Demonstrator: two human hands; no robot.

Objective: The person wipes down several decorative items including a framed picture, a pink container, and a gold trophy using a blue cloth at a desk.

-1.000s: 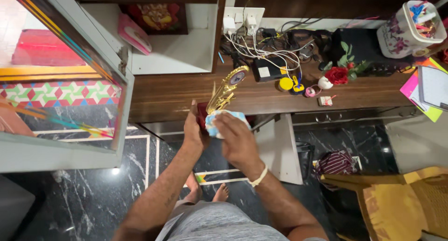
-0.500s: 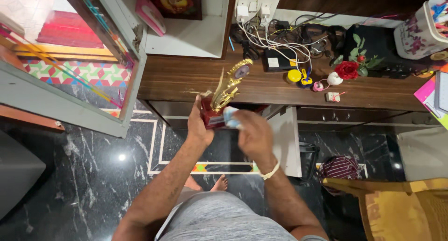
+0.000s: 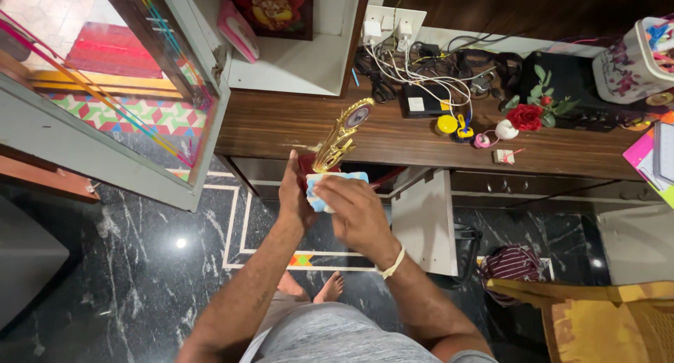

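A gold trophy (image 3: 342,135) with a round top and a dark red base is held in front of the wooden desk (image 3: 281,128). My left hand (image 3: 293,192) grips its red base from the left. My right hand (image 3: 353,210) presses a blue and white cloth (image 3: 327,183) against the base, just under the gold stem. Most of the base is hidden by both hands and the cloth.
An open glass cabinet door (image 3: 140,89) juts out at the left. On the desk lie tangled cables (image 3: 414,71), a red flower (image 3: 526,116) and a floral container (image 3: 635,54). A yellow chair (image 3: 604,321) stands at the lower right, a white panel (image 3: 425,222) under the desk.
My right hand has slid the cloth from the right side of the base back up over its top. The trophy stays in my left hand.
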